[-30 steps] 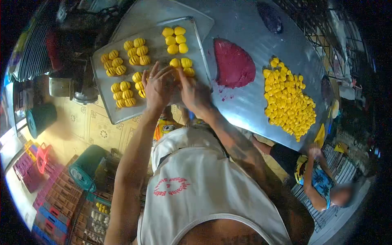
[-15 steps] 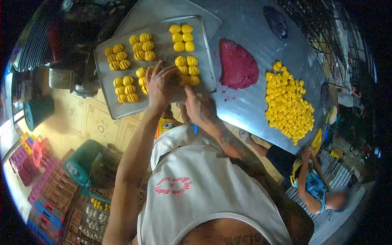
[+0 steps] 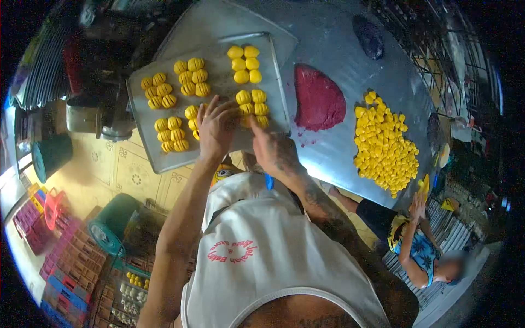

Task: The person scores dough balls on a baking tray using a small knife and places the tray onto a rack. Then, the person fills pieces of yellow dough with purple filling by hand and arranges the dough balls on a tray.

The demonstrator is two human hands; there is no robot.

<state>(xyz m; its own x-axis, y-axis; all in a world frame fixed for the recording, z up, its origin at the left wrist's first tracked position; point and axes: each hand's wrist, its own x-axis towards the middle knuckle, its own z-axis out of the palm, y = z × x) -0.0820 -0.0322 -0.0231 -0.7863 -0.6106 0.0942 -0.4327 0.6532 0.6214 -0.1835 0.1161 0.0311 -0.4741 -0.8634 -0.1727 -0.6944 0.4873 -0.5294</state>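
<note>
A metal baking tray (image 3: 213, 156) carries yellow dough pieces in small blocks. Most blocks have scored lines across the top, such as the scored dough block (image 3: 171, 134); the far right dough block (image 3: 244, 64) looks smooth. Over the near middle of the tray, my left hand (image 3: 216, 128) has its fingers stretched out, partly covering one block, fingertips by the near right scored dough block (image 3: 252, 106). My right hand (image 3: 275, 150) is closed with its index finger pointing at that block's near pieces. From its palm sticks a blue-handled tool (image 3: 268, 181), whose working end is hidden.
On the metal table (image 3: 322, 156) lie a flat purple-red dough mass (image 3: 320, 98), a heap of yellow dough pieces (image 3: 385, 147) and a dark purple lump (image 3: 368, 37). Another person (image 3: 418, 240) is at the right. Stacked crates (image 3: 68, 262) and green bins (image 3: 112, 221) stand left.
The whole view has shifted, so the tray and table sit slightly lower. My right index finger stays by the same block's near pieces. The other person's hands have moved slightly.
</note>
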